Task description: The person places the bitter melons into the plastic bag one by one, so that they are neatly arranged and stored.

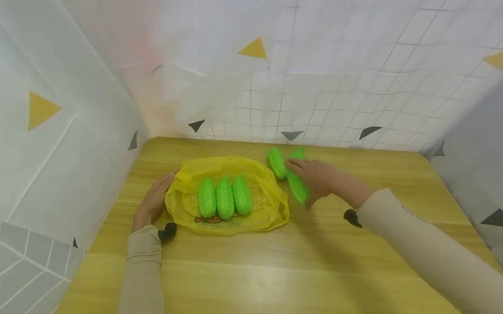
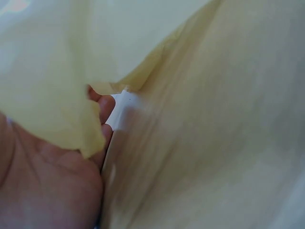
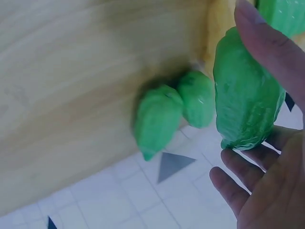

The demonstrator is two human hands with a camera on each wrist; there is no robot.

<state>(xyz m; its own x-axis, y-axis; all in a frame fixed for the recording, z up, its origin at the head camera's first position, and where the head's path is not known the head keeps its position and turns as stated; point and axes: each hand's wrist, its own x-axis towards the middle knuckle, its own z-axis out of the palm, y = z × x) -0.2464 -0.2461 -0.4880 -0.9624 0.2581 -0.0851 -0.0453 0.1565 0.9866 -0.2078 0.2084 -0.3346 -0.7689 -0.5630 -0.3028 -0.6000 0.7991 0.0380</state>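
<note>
My right hand (image 1: 315, 176) holds a green bitter melon (image 3: 245, 90) with a ribbed skin, thumb on one side and fingers on the other. Behind it, two more bitter melons, one (image 1: 276, 163) and a second (image 3: 159, 117), lie side by side on the table. An open yellow plastic bag (image 1: 223, 165) stands to their left, with three bitter melons (image 1: 225, 198) lying in a row inside. Against the bag's left side rests my left hand (image 1: 154, 199), fingers extended along it. Loose yellow film (image 2: 43, 95) covers part of that palm and fingers in the left wrist view.
The wooden table (image 1: 250, 278) ends at a white printed sheet (image 1: 322, 90) hung along the back. Similar sheets close off the left side (image 1: 45, 157) and the right side (image 1: 487, 153).
</note>
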